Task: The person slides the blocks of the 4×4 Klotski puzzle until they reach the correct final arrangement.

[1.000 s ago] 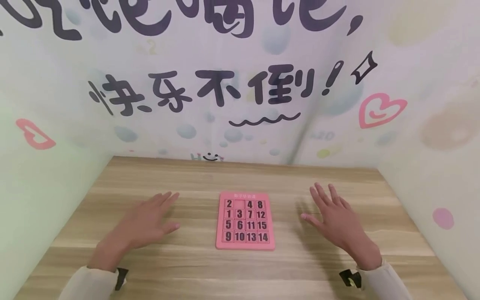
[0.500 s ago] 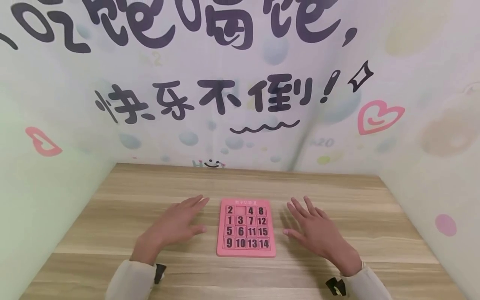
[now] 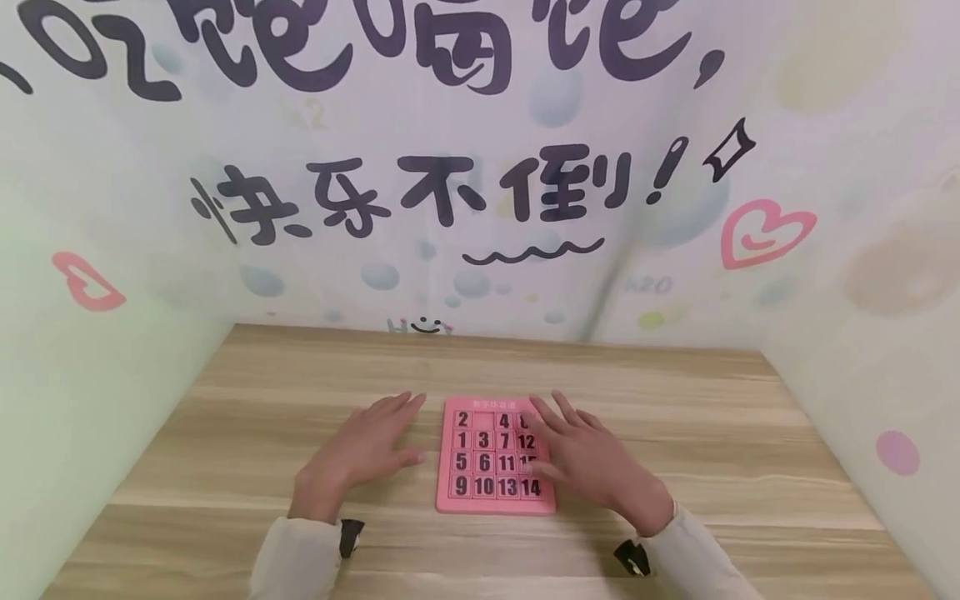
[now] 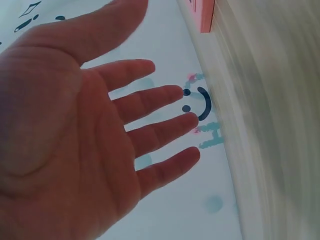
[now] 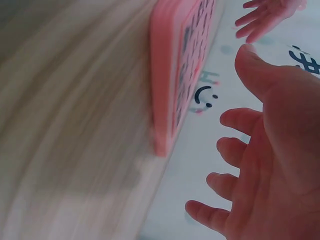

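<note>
A pink number slide puzzle (image 3: 495,505) lies flat on the wooden table, with numbered tiles in a grid and one bare slot in the top row between 2 and 4. My left hand (image 3: 362,450) is just left of it, fingers extended and holding nothing. Over the puzzle's right edge reaches my right hand (image 3: 588,458), covering part of the 8 and 15 tiles. In the right wrist view the fingers of the right hand (image 5: 280,145) are spread above the puzzle (image 5: 167,75), apart from it. The left wrist view shows the left palm (image 4: 75,135) with nothing in it.
The wooden table (image 3: 360,550) meets a white back wall (image 3: 420,275) printed with dark lettering, hearts and bubbles. Side walls (image 3: 862,350) enclose the table on the left and right. A dark band (image 3: 632,557) sits at the right wrist.
Both hands have moved inward toward the puzzle from either side. The right hand now overlaps its right edge. The puzzle's tiles keep the same arrangement.
</note>
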Motion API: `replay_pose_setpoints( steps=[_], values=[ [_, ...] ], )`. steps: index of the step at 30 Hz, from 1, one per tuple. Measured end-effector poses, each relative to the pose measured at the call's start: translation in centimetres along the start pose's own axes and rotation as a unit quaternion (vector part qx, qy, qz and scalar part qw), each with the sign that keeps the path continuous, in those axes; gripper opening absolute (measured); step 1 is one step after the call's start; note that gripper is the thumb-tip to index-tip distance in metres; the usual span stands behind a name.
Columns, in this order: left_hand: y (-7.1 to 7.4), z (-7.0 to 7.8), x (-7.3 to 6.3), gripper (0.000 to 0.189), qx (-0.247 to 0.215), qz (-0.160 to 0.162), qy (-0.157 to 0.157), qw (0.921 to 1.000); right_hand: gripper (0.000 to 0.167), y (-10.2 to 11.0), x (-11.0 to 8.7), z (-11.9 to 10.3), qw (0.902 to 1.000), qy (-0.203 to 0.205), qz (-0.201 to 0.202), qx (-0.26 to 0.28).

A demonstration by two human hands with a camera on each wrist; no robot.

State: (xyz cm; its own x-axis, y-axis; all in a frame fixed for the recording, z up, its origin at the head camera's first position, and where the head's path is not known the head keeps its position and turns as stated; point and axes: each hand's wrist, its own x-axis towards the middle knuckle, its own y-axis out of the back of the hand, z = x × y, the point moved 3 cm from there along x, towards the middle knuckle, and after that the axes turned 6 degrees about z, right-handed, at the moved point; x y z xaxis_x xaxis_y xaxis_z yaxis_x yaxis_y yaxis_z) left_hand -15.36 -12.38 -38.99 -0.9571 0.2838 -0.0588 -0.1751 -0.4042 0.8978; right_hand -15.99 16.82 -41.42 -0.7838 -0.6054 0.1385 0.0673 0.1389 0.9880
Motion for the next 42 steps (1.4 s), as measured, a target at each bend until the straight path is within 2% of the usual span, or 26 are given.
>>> replay_pose_setpoints(
  steps=[4,8,12,16,18,21,24,26,31,36,42],
  values=[
    [-0.3,0.4,0.2,0.073,0.013,-0.009,0.017,0.9997,0.069,0.0,1.5,-1.3,0.9998,0.012,-0.01,0.008],
    [-1.3,1.4,0.7,0.072,0.034,-0.029,0.02,0.9988,0.065,0.0,2.4,-2.3,0.9989,0.024,-0.031,0.024],
    [-2.3,2.3,1.4,0.071,0.025,-0.041,0.018,0.9987,0.062,-0.1,2.8,-2.5,0.9982,0.036,-0.045,0.016],
    [-3.2,2.5,1.9,0.075,0.015,-0.057,0.012,0.9982,0.059,-0.9,2.9,-2.8,0.9979,0.044,-0.048,0.004],
    [-3.7,2.4,2.0,0.079,0.016,-0.07,0.007,0.9974,0.054,-1.3,2.8,-3.0,0.998,0.055,-0.033,-0.002],
    [-4.3,2.3,2.1,0.084,0.027,-0.084,-0.002,0.9961,0.04,-1.5,3.0,-3.3,0.9973,0.072,0.016,-0.007],
    [-4.3,2.2,2.4,0.087,0.042,-0.08,-0.012,0.9959,0.024,-1.3,3.4,-3.5,0.9941,0.086,0.065,-0.016],
    [-4.2,2.3,2.6,0.088,0.051,-0.073,-0.02,0.9958,0.018,-1.1,3.7,-3.5,0.9928,0.09,0.077,-0.021],
    [-3.8,2.9,3.0,0.088,0.064,-0.072,-0.034,0.9948,0.021,-1.3,3.8,-3.6,0.9929,0.101,0.056,-0.027],
    [-4.0,2.8,3.0,0.093,0.065,-0.078,-0.018,0.9947,0.03,-2.2,3.8,-3.8,0.9938,0.106,0.03,-0.018],
    [-4.3,2.9,2.9,0.092,0.071,-0.077,-0.016,0.9944,0.029,-2.4,3.9,-3.9,0.9944,0.1,0.025,-0.024]
  ],
)
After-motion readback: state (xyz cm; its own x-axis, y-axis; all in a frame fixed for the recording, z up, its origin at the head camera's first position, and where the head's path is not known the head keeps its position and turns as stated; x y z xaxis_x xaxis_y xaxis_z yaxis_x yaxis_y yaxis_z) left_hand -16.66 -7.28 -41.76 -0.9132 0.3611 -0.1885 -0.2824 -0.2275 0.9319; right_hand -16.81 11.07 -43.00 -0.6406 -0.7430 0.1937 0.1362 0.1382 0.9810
